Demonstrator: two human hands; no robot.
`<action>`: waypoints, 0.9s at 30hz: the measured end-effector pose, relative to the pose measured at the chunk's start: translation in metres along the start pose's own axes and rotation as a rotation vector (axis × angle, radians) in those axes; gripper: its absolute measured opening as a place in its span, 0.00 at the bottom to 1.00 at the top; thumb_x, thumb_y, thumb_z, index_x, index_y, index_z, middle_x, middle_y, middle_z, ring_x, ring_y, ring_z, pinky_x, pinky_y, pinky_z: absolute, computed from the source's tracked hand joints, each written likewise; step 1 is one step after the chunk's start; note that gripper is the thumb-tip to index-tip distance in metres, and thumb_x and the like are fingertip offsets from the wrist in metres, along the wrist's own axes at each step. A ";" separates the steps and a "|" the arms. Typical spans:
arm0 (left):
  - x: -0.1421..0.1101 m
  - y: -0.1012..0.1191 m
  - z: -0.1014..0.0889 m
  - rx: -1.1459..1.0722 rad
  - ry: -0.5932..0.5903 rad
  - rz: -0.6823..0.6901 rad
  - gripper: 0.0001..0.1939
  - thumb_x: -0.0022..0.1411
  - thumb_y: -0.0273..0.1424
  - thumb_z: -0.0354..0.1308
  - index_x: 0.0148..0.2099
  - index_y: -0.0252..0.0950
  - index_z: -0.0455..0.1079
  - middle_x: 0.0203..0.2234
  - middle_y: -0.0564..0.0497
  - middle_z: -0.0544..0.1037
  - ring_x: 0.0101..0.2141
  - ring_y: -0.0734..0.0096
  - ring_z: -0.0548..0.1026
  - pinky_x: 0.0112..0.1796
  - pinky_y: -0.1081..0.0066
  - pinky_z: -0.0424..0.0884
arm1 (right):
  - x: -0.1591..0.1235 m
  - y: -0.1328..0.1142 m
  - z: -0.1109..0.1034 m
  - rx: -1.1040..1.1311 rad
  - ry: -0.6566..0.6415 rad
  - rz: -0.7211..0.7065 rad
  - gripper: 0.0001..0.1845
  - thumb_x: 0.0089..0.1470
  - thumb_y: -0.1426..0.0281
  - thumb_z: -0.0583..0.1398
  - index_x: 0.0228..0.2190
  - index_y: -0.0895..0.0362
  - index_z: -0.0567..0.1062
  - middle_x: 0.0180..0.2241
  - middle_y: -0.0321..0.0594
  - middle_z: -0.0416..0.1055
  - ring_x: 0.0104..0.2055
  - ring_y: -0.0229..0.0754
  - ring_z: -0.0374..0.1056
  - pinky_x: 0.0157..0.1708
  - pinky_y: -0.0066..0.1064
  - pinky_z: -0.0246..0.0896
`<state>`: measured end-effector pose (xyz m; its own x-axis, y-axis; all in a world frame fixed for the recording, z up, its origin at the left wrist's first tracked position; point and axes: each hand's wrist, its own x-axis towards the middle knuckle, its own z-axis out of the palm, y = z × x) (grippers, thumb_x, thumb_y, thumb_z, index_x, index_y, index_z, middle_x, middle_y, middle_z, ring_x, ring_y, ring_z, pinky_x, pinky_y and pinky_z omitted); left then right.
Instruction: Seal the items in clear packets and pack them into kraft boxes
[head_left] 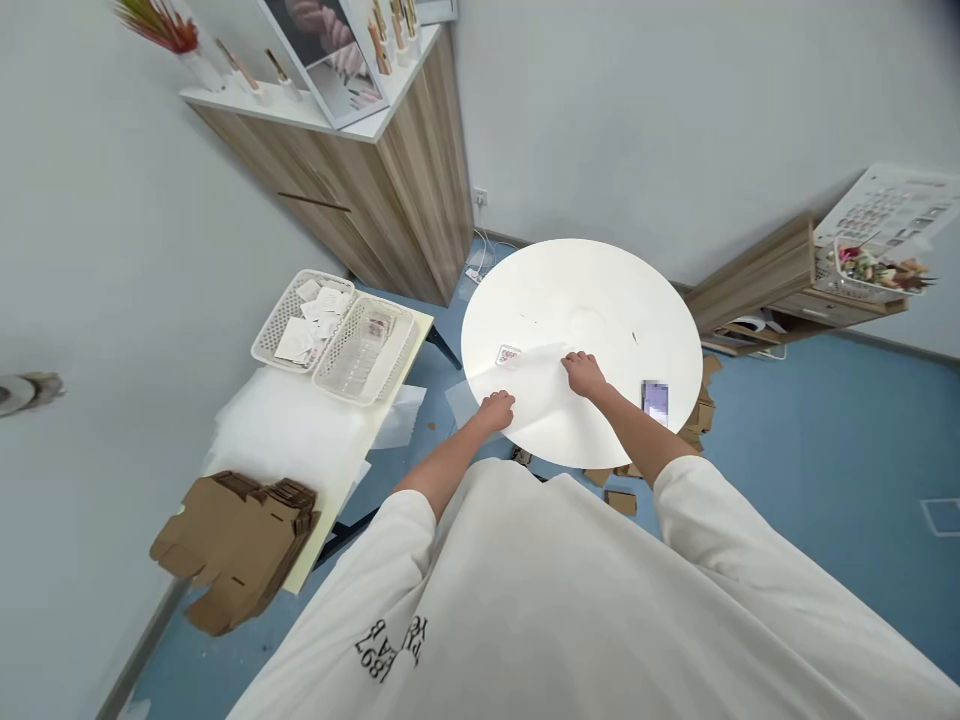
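Observation:
A round white table (600, 290) stands in front of me. My left hand (495, 410) rests on its near left edge, fingers curled down on a thin clear sheet that is hard to make out. My right hand (583, 372) lies further in on the tabletop, fingers bent, pressing the same faint sheet. A small clear packet with a red print (508, 356) lies just left of my right hand, apart from both hands. A phone (655, 401) lies on the table to the right of my right forearm.
A low side table (390, 400) at the left carries two white mesh baskets (335, 335) with packets, white foam sheets (277, 425) and a stack of flat brown cartons (240, 540). Cardboard pieces (621, 500) lie on the blue floor under the round table. Wooden cabinets line the walls.

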<state>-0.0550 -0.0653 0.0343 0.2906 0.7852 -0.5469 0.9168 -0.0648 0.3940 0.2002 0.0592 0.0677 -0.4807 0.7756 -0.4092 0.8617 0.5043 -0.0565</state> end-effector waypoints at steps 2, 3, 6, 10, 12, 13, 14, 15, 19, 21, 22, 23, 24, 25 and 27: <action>0.011 0.010 0.003 -0.009 -0.014 -0.030 0.20 0.68 0.28 0.48 0.59 0.40 0.67 0.59 0.41 0.67 0.58 0.54 0.67 0.56 0.55 0.65 | 0.009 0.016 0.002 -0.017 0.004 0.010 0.31 0.55 0.76 0.54 0.61 0.62 0.67 0.60 0.58 0.64 0.59 0.60 0.56 0.59 0.48 0.50; 0.016 0.014 0.004 -0.012 -0.017 -0.039 0.19 0.67 0.28 0.48 0.59 0.39 0.68 0.59 0.41 0.67 0.58 0.53 0.67 0.56 0.55 0.65 | 0.014 0.022 0.003 -0.024 0.011 0.019 0.32 0.55 0.76 0.54 0.62 0.63 0.66 0.61 0.58 0.63 0.60 0.60 0.56 0.59 0.48 0.48; 0.028 0.021 0.009 -0.028 -0.035 -0.045 0.19 0.67 0.28 0.48 0.58 0.39 0.68 0.59 0.40 0.67 0.58 0.52 0.67 0.55 0.54 0.65 | 0.025 0.034 0.007 -0.037 0.061 0.062 0.34 0.56 0.76 0.52 0.64 0.66 0.61 0.64 0.59 0.59 0.65 0.59 0.51 0.63 0.50 0.42; 0.043 0.023 0.012 -0.077 -0.036 -0.066 0.20 0.65 0.31 0.51 0.58 0.39 0.68 0.58 0.40 0.67 0.57 0.50 0.66 0.55 0.55 0.66 | 0.022 0.029 0.014 -0.013 0.176 0.167 0.38 0.56 0.73 0.54 0.67 0.65 0.55 0.71 0.59 0.44 0.72 0.62 0.35 0.66 0.58 0.30; 0.051 0.021 0.013 -0.121 -0.037 -0.093 0.22 0.64 0.31 0.53 0.60 0.38 0.68 0.58 0.40 0.67 0.58 0.50 0.66 0.55 0.57 0.66 | 0.012 0.018 0.021 0.027 0.169 0.172 0.36 0.57 0.73 0.53 0.66 0.63 0.58 0.72 0.57 0.42 0.72 0.61 0.34 0.66 0.57 0.30; 0.055 0.020 0.013 -0.148 -0.040 -0.104 0.23 0.64 0.32 0.53 0.61 0.38 0.67 0.58 0.40 0.67 0.58 0.50 0.66 0.56 0.57 0.66 | 0.005 0.011 0.026 0.055 0.146 0.160 0.33 0.58 0.73 0.53 0.65 0.62 0.61 0.72 0.56 0.43 0.72 0.60 0.37 0.66 0.56 0.32; 0.059 0.018 0.013 -0.180 -0.041 -0.109 0.24 0.64 0.32 0.53 0.62 0.37 0.67 0.59 0.40 0.67 0.59 0.51 0.67 0.56 0.58 0.66 | -0.003 0.003 0.032 0.085 0.123 0.148 0.32 0.58 0.73 0.52 0.64 0.61 0.63 0.71 0.56 0.46 0.71 0.60 0.40 0.66 0.55 0.34; 0.063 0.016 0.013 -0.213 -0.042 -0.109 0.25 0.64 0.31 0.54 0.63 0.37 0.66 0.59 0.40 0.68 0.59 0.51 0.67 0.57 0.58 0.66 | -0.010 -0.005 0.039 0.117 0.099 0.150 0.31 0.59 0.73 0.52 0.63 0.60 0.65 0.70 0.55 0.49 0.70 0.59 0.43 0.65 0.54 0.37; 0.080 0.014 0.008 -0.381 -0.043 -0.051 0.27 0.62 0.27 0.54 0.63 0.34 0.67 0.59 0.40 0.70 0.57 0.56 0.71 0.59 0.61 0.66 | -0.031 -0.036 0.062 0.257 -0.005 0.197 0.28 0.61 0.73 0.50 0.62 0.57 0.67 0.67 0.53 0.57 0.65 0.56 0.54 0.61 0.47 0.48; 0.087 0.018 0.004 -0.502 -0.043 -0.015 0.26 0.61 0.25 0.54 0.62 0.35 0.68 0.60 0.42 0.72 0.57 0.59 0.72 0.58 0.64 0.67 | -0.036 -0.048 0.070 0.309 -0.039 0.192 0.29 0.62 0.72 0.50 0.63 0.56 0.65 0.67 0.52 0.55 0.64 0.54 0.55 0.60 0.45 0.50; 0.089 0.020 0.002 -0.561 -0.039 -0.001 0.26 0.61 0.24 0.53 0.62 0.35 0.68 0.60 0.43 0.72 0.57 0.60 0.72 0.57 0.65 0.68 | -0.037 -0.053 0.073 0.323 -0.059 0.189 0.30 0.62 0.71 0.50 0.65 0.54 0.63 0.68 0.51 0.54 0.65 0.54 0.54 0.60 0.45 0.50; 0.090 0.022 0.000 -0.610 -0.032 0.008 0.26 0.61 0.23 0.53 0.61 0.35 0.68 0.60 0.43 0.72 0.58 0.61 0.72 0.57 0.65 0.68 | -0.037 -0.058 0.075 0.329 -0.080 0.189 0.31 0.62 0.70 0.51 0.66 0.53 0.61 0.69 0.50 0.52 0.66 0.55 0.52 0.61 0.45 0.49; 0.090 0.024 -0.002 -0.644 -0.018 0.015 0.25 0.62 0.23 0.52 0.61 0.36 0.69 0.60 0.44 0.72 0.58 0.62 0.72 0.57 0.65 0.68 | -0.036 -0.062 0.077 0.328 -0.101 0.189 0.32 0.62 0.70 0.52 0.67 0.51 0.60 0.70 0.50 0.49 0.67 0.56 0.50 0.61 0.46 0.48; 0.090 0.024 -0.003 -0.662 0.003 0.020 0.24 0.62 0.23 0.52 0.61 0.36 0.69 0.60 0.44 0.72 0.58 0.62 0.72 0.57 0.65 0.68 | -0.036 -0.065 0.078 0.321 -0.119 0.192 0.33 0.62 0.69 0.52 0.67 0.50 0.59 0.71 0.50 0.47 0.68 0.57 0.48 0.62 0.48 0.46; 0.087 0.021 -0.005 -0.653 0.055 0.024 0.22 0.64 0.24 0.52 0.60 0.36 0.69 0.59 0.44 0.72 0.57 0.62 0.72 0.58 0.63 0.68 | -0.034 -0.069 0.082 0.294 -0.137 0.193 0.33 0.62 0.69 0.53 0.68 0.50 0.59 0.71 0.51 0.45 0.69 0.58 0.46 0.63 0.50 0.43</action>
<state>-0.0122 0.0046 -0.0012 0.2788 0.8194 -0.5008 0.5504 0.2910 0.7826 0.1708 -0.0331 0.0114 -0.2957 0.7779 -0.5544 0.9537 0.2076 -0.2174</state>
